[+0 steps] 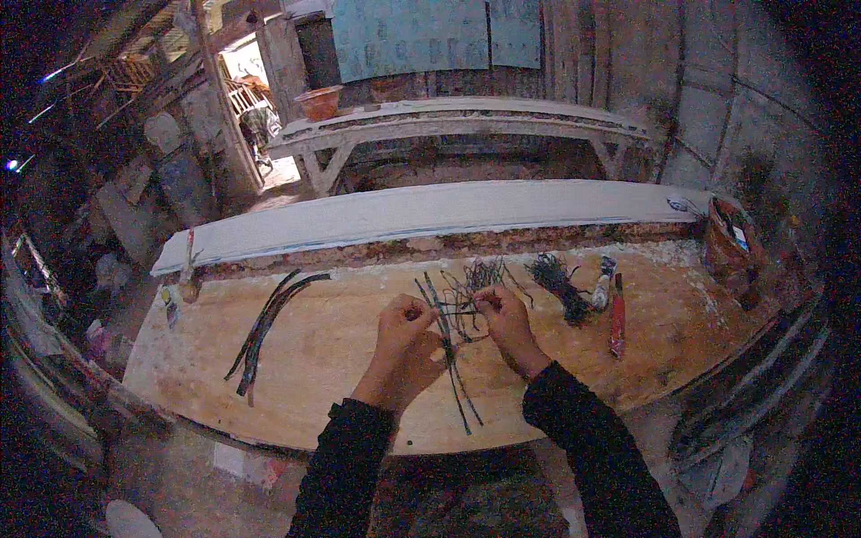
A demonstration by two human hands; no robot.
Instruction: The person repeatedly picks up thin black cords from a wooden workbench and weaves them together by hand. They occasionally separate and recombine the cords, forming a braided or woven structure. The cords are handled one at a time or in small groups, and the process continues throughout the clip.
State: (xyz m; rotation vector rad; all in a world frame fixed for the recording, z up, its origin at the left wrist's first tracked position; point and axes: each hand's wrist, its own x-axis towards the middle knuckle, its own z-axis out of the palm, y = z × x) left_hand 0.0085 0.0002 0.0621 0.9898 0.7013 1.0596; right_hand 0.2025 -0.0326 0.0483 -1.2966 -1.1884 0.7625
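Observation:
My left hand (408, 341) is closed in a pinch at a pair of long, thin dark strips (457, 386), which run lengthwise over the wooden board. Facing it, my right hand (508, 325) pinches a thin dark cord (462, 311) that stretches across toward the strips. Just beyond the fingers lies a loose tangle of thin dark cords (486, 272). Farther left, a separate group of dark, curved strips (260, 336) rests on the board. My fingers partly hide where cord and strips meet.
Right of my hands lie a dark cord bundle (560, 289), a small pale object (604, 282) and a red-handled tool (618, 318). A brown container (731, 235) stands at the right end. Behind the wooden board (179, 359) runs a raised pale plank (404, 212).

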